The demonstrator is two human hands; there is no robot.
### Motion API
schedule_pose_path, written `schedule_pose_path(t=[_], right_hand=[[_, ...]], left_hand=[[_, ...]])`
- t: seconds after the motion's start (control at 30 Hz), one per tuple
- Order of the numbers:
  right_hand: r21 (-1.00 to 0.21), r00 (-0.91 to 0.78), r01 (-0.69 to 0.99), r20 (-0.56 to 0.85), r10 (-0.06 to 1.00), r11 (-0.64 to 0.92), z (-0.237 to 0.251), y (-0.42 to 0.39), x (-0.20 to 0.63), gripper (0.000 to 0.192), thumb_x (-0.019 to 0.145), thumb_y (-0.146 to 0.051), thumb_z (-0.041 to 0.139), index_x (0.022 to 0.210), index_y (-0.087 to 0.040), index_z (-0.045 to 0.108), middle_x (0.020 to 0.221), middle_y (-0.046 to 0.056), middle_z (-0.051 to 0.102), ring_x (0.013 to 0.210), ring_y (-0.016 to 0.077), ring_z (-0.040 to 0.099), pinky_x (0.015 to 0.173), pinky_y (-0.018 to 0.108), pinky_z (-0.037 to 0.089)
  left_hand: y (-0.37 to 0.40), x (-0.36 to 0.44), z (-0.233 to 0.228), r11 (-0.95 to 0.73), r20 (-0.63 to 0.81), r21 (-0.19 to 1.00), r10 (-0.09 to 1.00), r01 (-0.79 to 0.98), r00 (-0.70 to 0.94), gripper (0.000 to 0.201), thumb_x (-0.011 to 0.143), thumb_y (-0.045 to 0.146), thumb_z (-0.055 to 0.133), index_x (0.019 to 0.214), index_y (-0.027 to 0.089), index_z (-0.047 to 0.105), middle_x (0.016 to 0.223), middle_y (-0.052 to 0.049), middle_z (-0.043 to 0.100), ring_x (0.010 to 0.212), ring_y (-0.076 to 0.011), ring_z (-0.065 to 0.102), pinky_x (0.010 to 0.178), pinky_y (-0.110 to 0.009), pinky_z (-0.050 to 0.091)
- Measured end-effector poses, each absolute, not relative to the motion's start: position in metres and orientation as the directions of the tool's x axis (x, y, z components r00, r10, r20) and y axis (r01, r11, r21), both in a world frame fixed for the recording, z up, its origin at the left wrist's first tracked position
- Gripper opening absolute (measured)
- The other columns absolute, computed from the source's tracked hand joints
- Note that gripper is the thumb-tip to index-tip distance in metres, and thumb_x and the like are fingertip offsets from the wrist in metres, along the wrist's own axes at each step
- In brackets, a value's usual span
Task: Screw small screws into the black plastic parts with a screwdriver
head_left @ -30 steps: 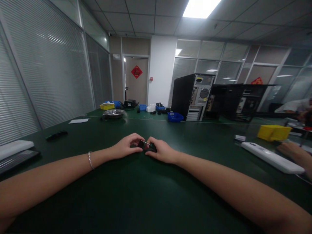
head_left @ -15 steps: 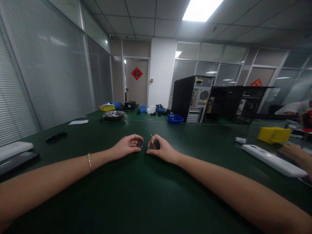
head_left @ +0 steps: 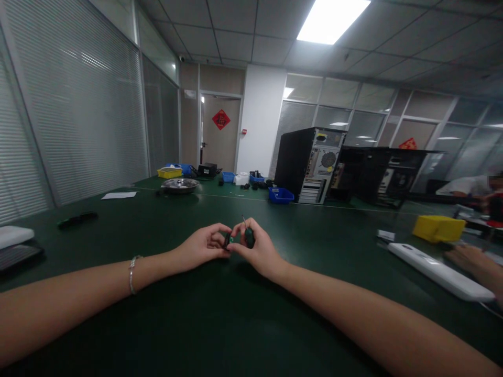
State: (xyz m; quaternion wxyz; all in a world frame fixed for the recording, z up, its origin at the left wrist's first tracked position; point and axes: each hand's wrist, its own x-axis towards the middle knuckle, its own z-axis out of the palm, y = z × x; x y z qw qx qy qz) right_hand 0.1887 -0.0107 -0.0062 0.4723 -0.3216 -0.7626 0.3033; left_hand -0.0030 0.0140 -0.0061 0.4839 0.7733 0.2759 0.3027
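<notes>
Just above the green tabletop (head_left: 220, 319), my left hand (head_left: 202, 246) is closed, pinching a small black housing (head_left: 227, 241) between thumb and fingers. My right hand (head_left: 264, 254) meets it from the other side. Between its thumb and forefinger is a small green circuit board (head_left: 231, 239), right against the black housing; whether it sits inside cannot be made out. Tucked in the same hand is a screwdriver (head_left: 249, 237) with a dark green handle, its thin shaft pointing up and away. Fingers partly hide both small parts.
Farther back stand a metal dish (head_left: 179, 185), a blue bin (head_left: 281, 195) and a black computer tower (head_left: 296, 165). On the right lie a white power strip (head_left: 436, 269), a yellow bin (head_left: 439, 229) and another person's hand (head_left: 469, 262). A dark pen-like object (head_left: 77, 220) is at left.
My hands have come together: the green circuit board in my right hand has moved left to the black housing, which has turned edge-on. The camera view has shifted slightly.
</notes>
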Motion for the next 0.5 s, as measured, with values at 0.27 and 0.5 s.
schedule_pose_path(t=[0.27,0.5], right_hand=[[-0.777,-0.338,0.197,0.518,0.786,0.597,-0.0087,-0.0092,0.1873,0.029,0.071,-0.024,0.068,0.081,-0.021,0.042,0.089,-0.001,0.055,0.066,0.0117,0.045,0.064,0.026,0.042],[-0.755,-0.370,0.216,0.523,0.767,0.619,-0.0062,-0.0151,0.1882,0.028,0.072,-0.024,0.067,0.083,-0.021,0.041,0.087,-0.001,0.053,0.066,0.0116,0.046,0.062,0.024,0.041]], left_hand=[[0.0103,0.0004,-0.0054,-0.352,0.181,0.926,0.730,0.135,0.659,0.043,0.070,0.024,0.069,0.107,0.017,0.048,0.083,0.000,0.061,0.082,-0.0171,0.062,0.078,-0.034,0.048],[0.0080,0.0032,-0.0062,-0.284,0.171,0.957,0.708,0.055,0.685,0.044,0.071,0.020,0.067,0.109,0.018,0.046,0.090,-0.003,0.062,0.086,-0.0183,0.061,0.081,-0.035,0.046]])
